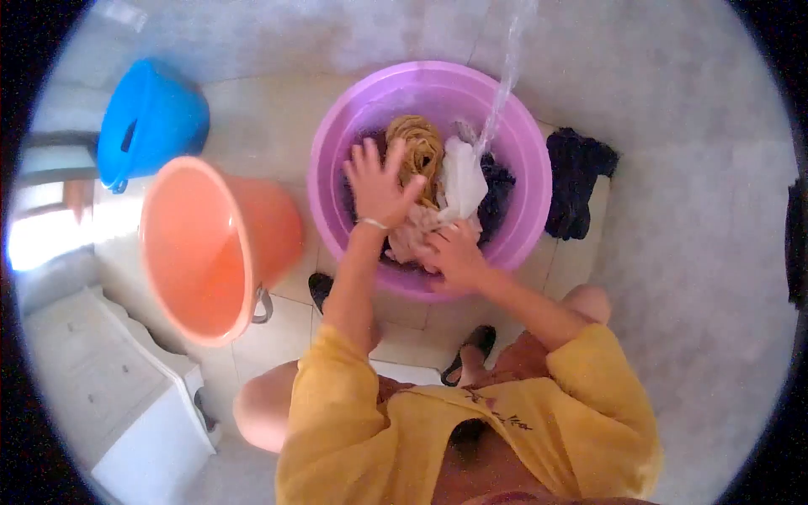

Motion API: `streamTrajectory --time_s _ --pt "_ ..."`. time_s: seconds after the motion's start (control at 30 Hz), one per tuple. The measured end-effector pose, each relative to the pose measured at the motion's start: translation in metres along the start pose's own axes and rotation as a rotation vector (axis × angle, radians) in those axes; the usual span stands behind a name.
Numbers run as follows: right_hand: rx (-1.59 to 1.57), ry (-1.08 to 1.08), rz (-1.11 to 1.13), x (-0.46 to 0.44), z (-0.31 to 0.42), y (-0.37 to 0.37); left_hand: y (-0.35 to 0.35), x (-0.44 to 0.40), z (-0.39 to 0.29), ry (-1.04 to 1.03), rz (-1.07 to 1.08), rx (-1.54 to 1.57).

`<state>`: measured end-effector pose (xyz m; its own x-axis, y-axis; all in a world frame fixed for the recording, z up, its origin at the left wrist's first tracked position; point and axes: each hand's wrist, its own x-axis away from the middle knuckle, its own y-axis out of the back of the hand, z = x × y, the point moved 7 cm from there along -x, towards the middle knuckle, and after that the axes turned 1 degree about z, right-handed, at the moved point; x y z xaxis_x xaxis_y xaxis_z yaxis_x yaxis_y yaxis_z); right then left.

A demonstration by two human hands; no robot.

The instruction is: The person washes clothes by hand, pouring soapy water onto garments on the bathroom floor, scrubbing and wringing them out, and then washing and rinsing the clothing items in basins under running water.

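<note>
A round purple tub (530, 227) holds a heap of laundry. My left hand (383, 189) is open above the heap's left side, fingers spread, with a thin pale band at the wrist. Beside its fingers is a bunched mustard-yellow cloth (412, 135). My right hand (459, 257) rests at the near side of the heap, its fingers bent into a pale pink cloth (411, 236). A white cloth (461, 181) lies right of the mustard one, and a dark cloth (498, 189) lies along the right wall. A stream of water (502, 97) falls onto the laundry.
An orange bucket (198, 252) leans left of the tub, its mouth facing me. Behind it is a blue bucket (156, 122). Dark cloth (572, 181) lies on the floor right of the tub. White furniture (126, 387) stands at lower left. My feet are near the tub.
</note>
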<state>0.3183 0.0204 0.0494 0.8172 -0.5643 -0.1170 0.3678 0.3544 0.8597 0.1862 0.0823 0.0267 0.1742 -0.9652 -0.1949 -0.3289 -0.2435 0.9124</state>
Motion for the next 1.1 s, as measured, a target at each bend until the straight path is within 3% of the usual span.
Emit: streamTrajectory --time_s 0.07,0.13,0.17,0.23,0.27,0.33,0.43,0.5,0.53,0.57,0.6,0.63,0.7,0.73,0.8,0.83,1.0,1.03,1.07,1.1 --pt "-0.137 0.069 0.129 0.001 -0.011 0.003 -0.048 0.004 -0.019 -0.17 0.24 -0.077" --pt "0.069 -0.377 -0.445 0.002 -0.076 0.033 -0.068 0.007 -0.013 -0.084 0.251 -0.075" --pt "0.068 -0.386 -0.429 -0.005 -0.089 0.018 -0.076 0.012 -0.007 -0.001 0.266 -0.084" --pt "-0.069 -0.669 -0.53 -0.02 -0.125 -0.005 -0.095 0.022 -0.001 0.094 0.312 -0.035" --pt "-0.07 -0.659 -0.526 -0.031 -0.125 -0.009 -0.103 0.02 0.01 0.178 0.343 0.01" --pt "0.227 -0.665 -0.362 -0.041 -0.112 -0.021 -0.115 0.019 0.025 0.164 0.377 -0.047" --pt "0.146 -0.668 -0.355 -0.049 -0.14 -0.056 -0.136 0.015 0.046 0.274 0.485 0.063" --pt "0.101 -0.643 -0.389 -0.054 -0.166 -0.079 -0.126 0.006 0.045 0.196 0.288 0.192" --pt "0.103 -0.605 -0.434 -0.056 -0.181 -0.085 -0.161 0.002 0.07 0.208 0.29 0.193" --pt "0.107 -0.569 -0.479 -0.058 -0.195 -0.088 -0.253 0.014 0.097 0.171 0.827 0.392" --pt "0.111 -0.561 -0.47 -0.059 -0.207 -0.093 -0.301 0.042 0.1 0.113 1.364 0.59" --pt "0.108 -0.584 -0.433 -0.06 -0.217 -0.095 -0.28 0.043 0.082 0.112 1.367 0.594" --pt "0.109 -0.634 -0.35 -0.064 -0.237 -0.098 -0.184 -0.002 0.062 0.329 0.506 0.483" --pt "0.114 -0.676 -0.316 -0.065 -0.249 -0.096 -0.194 -0.003 0.063 0.321 0.503 0.48" --pt "0.134 -0.775 -0.268 -0.062 -0.275 -0.092 -0.203 -0.02 0.047 -0.151 0.335 -0.058" --pt "0.153 -0.83 -0.253 -0.061 -0.289 -0.091 -0.206 -0.027 0.047 -0.162 0.33 -0.062" --pt "0.217 -1.082 -0.244 -0.034 -0.378 -0.126 -0.144 -0.067 0.037 0.124 0.9 0.022" --pt "0.226 -1.098 -0.245 -0.03 -0.395 -0.139 -0.146 -0.065 0.042 0.12 0.891 0.018" --pt "0.23 -1.101 -0.252 -0.014 -0.409 -0.143 -0.148 -0.06 0.052 0.29 0.815 0.164" --pt "-0.029 -0.631 -0.349 -0.026 -0.382 -0.126 -0.146 -0.055 0.058 0.453 0.734 0.312"
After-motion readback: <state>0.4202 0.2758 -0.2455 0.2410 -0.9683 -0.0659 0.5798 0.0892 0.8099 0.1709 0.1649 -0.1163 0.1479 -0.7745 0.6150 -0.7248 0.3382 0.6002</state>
